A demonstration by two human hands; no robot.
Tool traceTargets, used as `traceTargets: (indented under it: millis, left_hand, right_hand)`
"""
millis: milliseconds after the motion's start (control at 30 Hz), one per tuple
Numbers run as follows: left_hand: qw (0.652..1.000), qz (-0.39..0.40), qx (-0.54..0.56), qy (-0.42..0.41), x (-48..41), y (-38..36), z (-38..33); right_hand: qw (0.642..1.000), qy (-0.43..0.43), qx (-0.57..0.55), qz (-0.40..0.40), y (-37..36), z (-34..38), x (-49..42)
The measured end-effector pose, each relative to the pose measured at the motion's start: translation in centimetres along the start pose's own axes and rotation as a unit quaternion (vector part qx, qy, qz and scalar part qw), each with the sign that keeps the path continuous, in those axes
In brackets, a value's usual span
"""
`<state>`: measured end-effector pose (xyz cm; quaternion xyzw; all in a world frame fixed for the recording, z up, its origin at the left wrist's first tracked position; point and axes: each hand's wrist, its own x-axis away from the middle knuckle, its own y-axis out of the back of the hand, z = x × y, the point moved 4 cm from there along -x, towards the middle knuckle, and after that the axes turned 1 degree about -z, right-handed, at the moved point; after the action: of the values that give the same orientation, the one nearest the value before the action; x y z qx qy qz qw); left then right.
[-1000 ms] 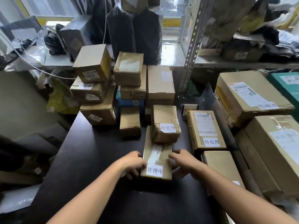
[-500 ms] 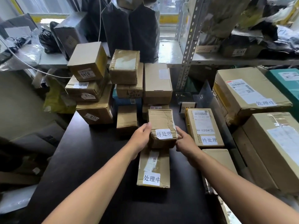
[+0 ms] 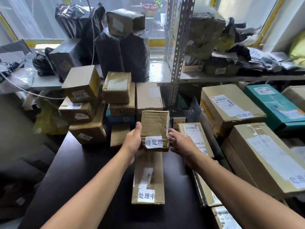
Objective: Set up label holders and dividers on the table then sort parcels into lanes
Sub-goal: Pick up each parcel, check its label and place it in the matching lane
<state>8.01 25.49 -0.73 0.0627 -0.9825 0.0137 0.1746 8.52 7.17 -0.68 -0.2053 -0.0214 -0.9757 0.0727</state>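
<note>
Parcel (image 3: 155, 124), small, crumpled cardboard, white label reading 待处理 on the near face: held up at the middle of the view, over the dark table (image 3: 79, 179), tilted toward the camera. Left hand (image 3: 133, 141) clamped on its 9 o'clock side, thumb laid up the edge, fingers tucked underneath and out of sight. Right hand (image 3: 180, 142) at its 3 o'clock side, fingers (image 3: 171, 138) reaching to the torn edge; tips lost against the cardboard, so impossible to tell whether gripping or merely touching. At 6 o'clock from it, flat on the table: long parcel (image 3: 148, 176) labelled 处理中, far end hidden beneath the held one; contact between the two not discernible. At 3 o'clock, barcoded parcel (image 3: 191, 133), near half covered by the right hand and wrist, lower label legible only in part. At 1 o'clock, small label holder (image 3: 179, 122), most of its writing blocked by the raised cardboard. Just beyond, clear sheet (image 3: 194, 108) of some kind, too faint to name. At 10 o'clock, stack of boxes (image 3: 82, 83), sticker numbers upside down, some too blurred to read. At 12 o'clock, black bags (image 3: 122, 53) before a bright window (image 3: 41, 19), perforated metal upright (image 3: 177, 55) just beside them at 1 o'clock. From 2 to 4 o'clock, large cartons (image 3: 231, 104), nearest one cut by the frame edge with its label truncated; teal box (image 3: 272, 106) behind, partly overlapped, far end out of frame
</note>
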Motion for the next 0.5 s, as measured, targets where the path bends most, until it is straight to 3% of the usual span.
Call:
traceTargets:
  millis: [300, 500]
  left_hand:
    - [0.998, 0.028, 0.030, -0.055, 0.6, -2.5, -4.8]
    - [0.997, 0.061, 0.026, -0.043, 0.4, -3.8, -5.7]
  right_hand:
    - [0.997, 0.070, 0.003, -0.018, 2.4, 5.5, 1.9]
    - [0.997, 0.068, 0.008, -0.038, 4.0, 6.5, 2.5]
